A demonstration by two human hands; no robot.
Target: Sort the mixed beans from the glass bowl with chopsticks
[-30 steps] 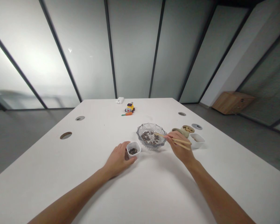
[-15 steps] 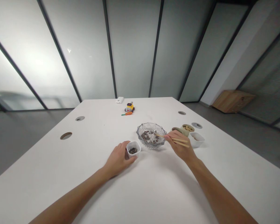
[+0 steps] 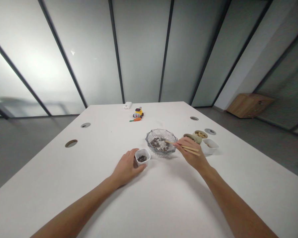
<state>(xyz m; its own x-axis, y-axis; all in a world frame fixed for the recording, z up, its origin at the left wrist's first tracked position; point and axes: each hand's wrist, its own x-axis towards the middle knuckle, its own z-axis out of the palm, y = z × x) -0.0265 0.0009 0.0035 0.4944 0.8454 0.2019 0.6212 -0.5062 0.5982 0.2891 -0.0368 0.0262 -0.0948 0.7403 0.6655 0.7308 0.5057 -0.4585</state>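
My left hand [image 3: 127, 168] is wrapped round a small white square cup [image 3: 147, 162] standing on the table. Dark beans [image 3: 142, 159] lie in the bottom of that cup. Pinched in my right hand [image 3: 191, 154] is a pair of wooden chopsticks [image 3: 192, 149], their tips reaching down into a clear glass bowl [image 3: 149, 145] with a scalloped rim. Inside the bowl, similar dark beans [image 3: 156, 142] are scattered over its base. Whether the tips grip a bean is too small to tell.
Beyond my right hand stand a white cup [image 3: 210, 149] and a pale green double dish [image 3: 197, 138] with light-coloured pieces in one part. Farther back on the white table [image 3: 109, 205] are a yellow toy vehicle [image 3: 138, 113], a toy carrot [image 3: 135, 120] and a white case [image 3: 127, 105].
The chopsticks and my right hand have shifted very slightly left within the bowl area. My left hand keeps its hold on the white cup. The whole view has moved a little.
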